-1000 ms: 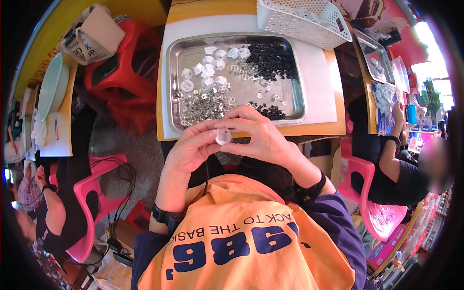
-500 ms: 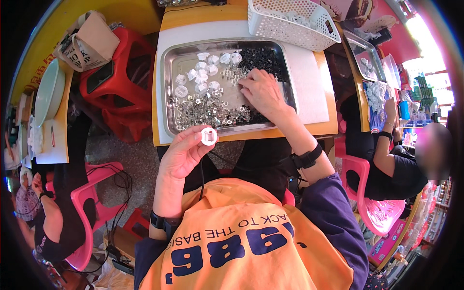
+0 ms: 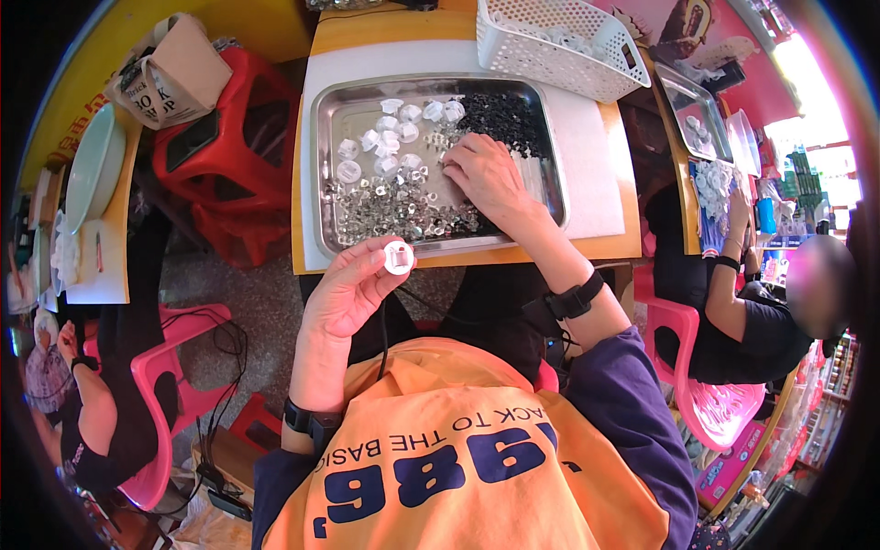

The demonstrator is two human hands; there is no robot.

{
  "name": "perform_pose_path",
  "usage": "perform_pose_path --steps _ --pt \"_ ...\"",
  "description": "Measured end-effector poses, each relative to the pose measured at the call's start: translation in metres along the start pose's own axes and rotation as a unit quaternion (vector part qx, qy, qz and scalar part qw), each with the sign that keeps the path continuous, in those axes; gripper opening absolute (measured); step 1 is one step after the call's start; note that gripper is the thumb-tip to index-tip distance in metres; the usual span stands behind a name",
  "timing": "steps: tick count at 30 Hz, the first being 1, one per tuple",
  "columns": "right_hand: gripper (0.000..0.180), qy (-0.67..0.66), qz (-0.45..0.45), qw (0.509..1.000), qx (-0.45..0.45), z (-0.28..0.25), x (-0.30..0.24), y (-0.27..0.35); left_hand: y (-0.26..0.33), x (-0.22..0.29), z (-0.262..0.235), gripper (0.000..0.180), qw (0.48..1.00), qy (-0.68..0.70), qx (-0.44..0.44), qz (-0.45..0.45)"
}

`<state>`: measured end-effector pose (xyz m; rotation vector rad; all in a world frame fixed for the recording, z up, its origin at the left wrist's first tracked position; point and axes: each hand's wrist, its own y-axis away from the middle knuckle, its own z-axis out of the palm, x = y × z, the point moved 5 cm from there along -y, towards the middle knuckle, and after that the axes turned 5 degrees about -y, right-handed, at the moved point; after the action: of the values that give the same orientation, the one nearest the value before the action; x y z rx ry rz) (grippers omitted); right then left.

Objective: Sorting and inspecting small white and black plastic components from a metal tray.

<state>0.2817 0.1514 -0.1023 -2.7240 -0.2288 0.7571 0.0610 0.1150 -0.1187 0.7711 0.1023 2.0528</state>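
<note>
- White plastic cap [image 3: 398,256] sits pinched in the fingertips of my left hand [image 3: 353,291], low in the middle of the picture, just below the near rim of the tray.
- A second ago both my hands were together on this cap. Now my right hand [image 3: 490,174] has gone up into the metal tray [image 3: 325,174], so I think I am getting the next little part for it.
- My left hand is closed on the cap, thumb on one side and fingers on the other, with its flat face turned up.
- My right hand lies flat in the middle of the tray, fingers bent down onto the small shiny metal parts [image 3: 394,206]. I cannot tell if it has picked one up yet.
- More white caps [image 3: 385,137] lie at the upper left of the tray, and a pile of small black parts [image 3: 500,115] lies at its upper right.
- A white basket [image 3: 550,46] stands past the tray, at the top of the picture.
</note>
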Motion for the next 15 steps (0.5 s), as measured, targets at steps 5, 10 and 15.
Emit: perform_pose_path --steps 5,10,15 --pt "0.009 0.01 -0.011 1.0 0.016 0.005 0.005 0.002 0.002 0.004 0.0 0.027 1.0 -0.006 0.008 0.01" --pt "0.011 -0.269 0.135 0.951 -0.072 -0.028 -0.044 0.005 0.0 0.008 0.0 0.032 0.999 0.025 0.012 0.03" --pt "0.01 -0.356 0.011 0.932 -0.073 -0.04 -0.092 0.013 -0.001 0.011 0.014 0.028 0.999 -0.013 0.013 0.031"
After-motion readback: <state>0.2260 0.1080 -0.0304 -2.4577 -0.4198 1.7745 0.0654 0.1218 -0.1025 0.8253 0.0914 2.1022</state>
